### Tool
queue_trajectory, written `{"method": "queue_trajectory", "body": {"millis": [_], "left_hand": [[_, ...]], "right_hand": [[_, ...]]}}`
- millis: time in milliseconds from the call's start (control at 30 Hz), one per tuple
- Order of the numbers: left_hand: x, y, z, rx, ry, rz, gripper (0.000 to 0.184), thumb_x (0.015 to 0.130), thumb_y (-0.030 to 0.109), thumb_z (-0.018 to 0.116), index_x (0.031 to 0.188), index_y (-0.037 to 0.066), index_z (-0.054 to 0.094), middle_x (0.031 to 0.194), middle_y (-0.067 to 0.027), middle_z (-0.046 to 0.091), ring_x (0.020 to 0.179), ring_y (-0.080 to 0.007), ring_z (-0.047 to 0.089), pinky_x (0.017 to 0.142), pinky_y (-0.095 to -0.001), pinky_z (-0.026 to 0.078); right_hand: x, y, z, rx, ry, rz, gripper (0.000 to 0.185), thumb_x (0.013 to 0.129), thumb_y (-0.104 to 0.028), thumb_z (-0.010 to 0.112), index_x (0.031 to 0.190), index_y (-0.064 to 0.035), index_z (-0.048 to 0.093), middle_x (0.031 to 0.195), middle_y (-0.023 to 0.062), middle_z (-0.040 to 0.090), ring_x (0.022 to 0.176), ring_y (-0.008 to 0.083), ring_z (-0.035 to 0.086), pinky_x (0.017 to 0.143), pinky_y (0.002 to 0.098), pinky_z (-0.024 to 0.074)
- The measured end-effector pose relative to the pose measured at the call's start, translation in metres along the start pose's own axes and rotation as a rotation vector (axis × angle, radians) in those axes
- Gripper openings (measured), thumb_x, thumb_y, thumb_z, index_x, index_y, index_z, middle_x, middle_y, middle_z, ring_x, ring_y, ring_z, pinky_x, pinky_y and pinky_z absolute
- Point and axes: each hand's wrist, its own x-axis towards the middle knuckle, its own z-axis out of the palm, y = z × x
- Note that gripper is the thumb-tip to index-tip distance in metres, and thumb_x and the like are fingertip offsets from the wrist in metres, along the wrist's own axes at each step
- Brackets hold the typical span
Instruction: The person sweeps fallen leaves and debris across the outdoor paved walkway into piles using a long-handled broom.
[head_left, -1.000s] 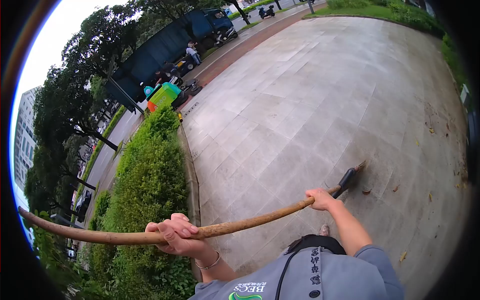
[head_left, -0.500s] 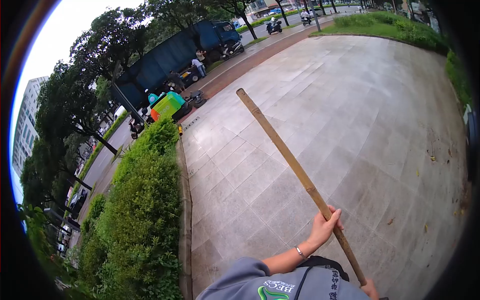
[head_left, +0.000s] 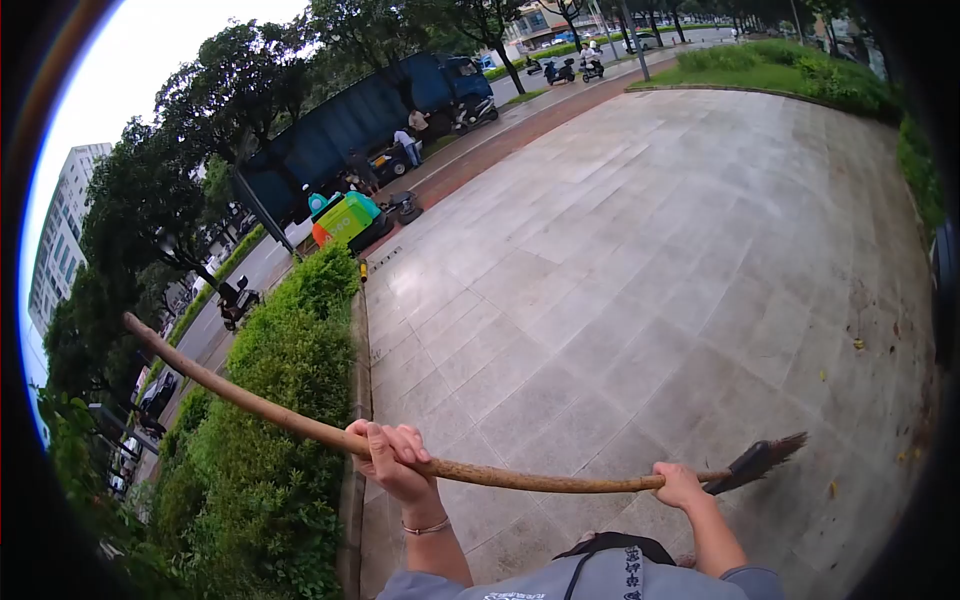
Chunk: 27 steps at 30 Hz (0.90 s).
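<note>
A long wooden broom [head_left: 540, 483] lies across the head view, its pole running from upper left to lower right. My left hand [head_left: 392, 462], with a thin bracelet at the wrist, is closed around the middle of the pole. Farther down, my right hand [head_left: 680, 486] grips the pole just short of the dark bristle head [head_left: 762, 462]. The bristles are in the air or just over the paving on the right; which one I cannot tell. The pole's far end reaches over the hedge.
Grey stone paving [head_left: 600, 300] spreads ahead. A green hedge [head_left: 270, 430] behind a curb borders it on the left. A green-and-orange cart [head_left: 350, 222], people [head_left: 408, 145], a blue truck [head_left: 370, 110] and scooters [head_left: 560, 72] stand beyond. Fallen leaves [head_left: 858, 344] lie at right.
The pole has swung from steeply upright to nearly level, its top end going left. My left hand has moved left and my right hand has risen into fuller view. The bristle head now shows.
</note>
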Motion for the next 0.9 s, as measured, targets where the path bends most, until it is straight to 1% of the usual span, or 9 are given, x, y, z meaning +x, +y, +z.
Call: {"method": "queue_trajectory", "body": {"millis": [100, 233, 267, 433, 567, 667, 733, 833, 900], "left_hand": [[-0.038, 0.026, 0.033, 0.082, 0.034, 0.189, 0.009, 0.095, 0.013, 0.044, 0.091, 0.009, 0.038, 0.045, 0.004, 0.035, 0.034, -0.0053, 0.035, 0.038, -0.0195, 0.033], [-0.081, 0.021, 0.103, 0.12, -0.091, 0.245, 0.01, 0.095, 0.014, 0.046, 0.095, 0.009, 0.037, 0.047, 0.0052, 0.034, 0.035, -0.0042, 0.034, 0.04, -0.018, 0.031], [-0.084, 0.016, 0.122, 0.084, -0.126, 0.201, 0.01, 0.095, 0.013, 0.046, 0.095, 0.009, 0.037, 0.047, 0.0051, 0.034, 0.035, -0.0047, 0.034, 0.039, -0.0183, 0.032], [-0.124, -0.023, 0.21, -0.058, -0.334, -0.17, 0.012, 0.094, 0.012, 0.048, 0.095, 0.007, 0.037, 0.047, 0.0029, 0.036, 0.034, -0.0073, 0.036, 0.037, -0.0216, 0.035], [-0.23, -0.051, 0.257, -0.132, -0.553, -0.579, 0.013, 0.094, 0.013, 0.049, 0.094, 0.007, 0.037, 0.048, 0.0003, 0.038, 0.036, -0.0101, 0.04, 0.039, -0.024, 0.039], [-0.327, -0.056, 0.255, -0.122, -0.84, -0.971, 0.018, 0.094, 0.016, 0.051, 0.092, 0.005, 0.037, 0.056, -0.0053, 0.047, 0.045, -0.0168, 0.052, 0.048, -0.0312, 0.049], [-0.376, -0.07, 0.245, -0.147, -0.93, -1.137, 0.019, 0.093, 0.014, 0.052, 0.093, 0.004, 0.036, 0.058, -0.0067, 0.05, 0.048, -0.0178, 0.054, 0.05, -0.0316, 0.05], [-0.391, -0.08, 0.245, -0.073, -1.006, -1.203, 0.021, 0.092, 0.014, 0.054, 0.093, 0.002, 0.038, 0.063, -0.0092, 0.055, 0.057, -0.02, 0.06, 0.057, -0.0334, 0.053], [-0.373, -0.085, 0.249, -0.03, -0.93, -1.195, 0.019, 0.091, 0.014, 0.055, 0.09, 0.003, 0.04, 0.062, -0.0081, 0.054, 0.056, -0.0186, 0.059, 0.057, -0.0333, 0.052]], "right_hand": [[0.048, 0.016, -0.033, -0.025, -0.026, -0.173, 0.015, 0.066, -0.01, 0.06, 0.08, -0.0073, 0.056, 0.08, 0.0175, 0.062, 0.083, 0.0382, 0.058, 0.069, 0.0458, 0.045], [0.063, 0.069, -0.044, 0.03, 0.025, -0.249, 0.011, 0.067, -0.011, 0.06, 0.076, -0.006, 0.055, 0.078, 0.0183, 0.061, 0.079, 0.0376, 0.058, 0.065, 0.0436, 0.0439], [0.049, 0.08, -0.047, 0.066, 0.037, -0.185, 0.012, 0.066, -0.011, 0.061, 0.076, -0.0062, 0.055, 0.078, 0.0175, 0.061, 0.08, 0.0371, 0.058, 0.066, 0.0437, 0.0442], [-0.08, 0.154, -0.019, 0.225, 0.167, 0.112, 0.017, 0.062, -0.01, 0.066, 0.072, -0.0057, 0.054, 0.073, 0.0157, 0.06, 0.076, 0.0357, 0.059, 0.065, 0.0422, 0.0444], [-0.231, 0.202, 0.03, 0.371, 0.314, 0.536, 0.017, 0.06, -0.014, 0.066, 0.071, -0.006, 0.056, 0.071, 0.0147, 0.06, 0.074, 0.0348, 0.06, 0.065, 0.0417, 0.0461], [-0.352, 0.24, 0.085, 0.452, 0.213, 0.771, 0.024, 0.06, -0.014, 0.067, 0.083, -0.0071, 0.062, 0.079, 0.0154, 0.063, 0.079, 0.033, 0.062, 0.069, 0.0405, 0.0475], [-0.417, 0.255, 0.104, 0.484, 0.171, 0.87, 0.026, 0.06, -0.013, 0.067, 0.086, -0.0079, 0.063, 0.079, 0.0155, 0.064, 0.079, 0.0329, 0.062, 0.069, 0.0403, 0.0476], [-0.455, 0.239, 0.066, 0.479, 0.079, 0.88, 0.03, 0.06, -0.013, 0.067, 0.09, -0.0092, 0.065, 0.081, 0.016, 0.064, 0.081, 0.0327, 0.062, 0.07, 0.0402, 0.0477], [-0.454, 0.215, 0.039, 0.444, 0.006, 0.881, 0.032, 0.06, -0.014, 0.066, 0.091, -0.0098, 0.066, 0.082, 0.0162, 0.064, 0.082, 0.0326, 0.062, 0.071, 0.0402, 0.0478]]}}
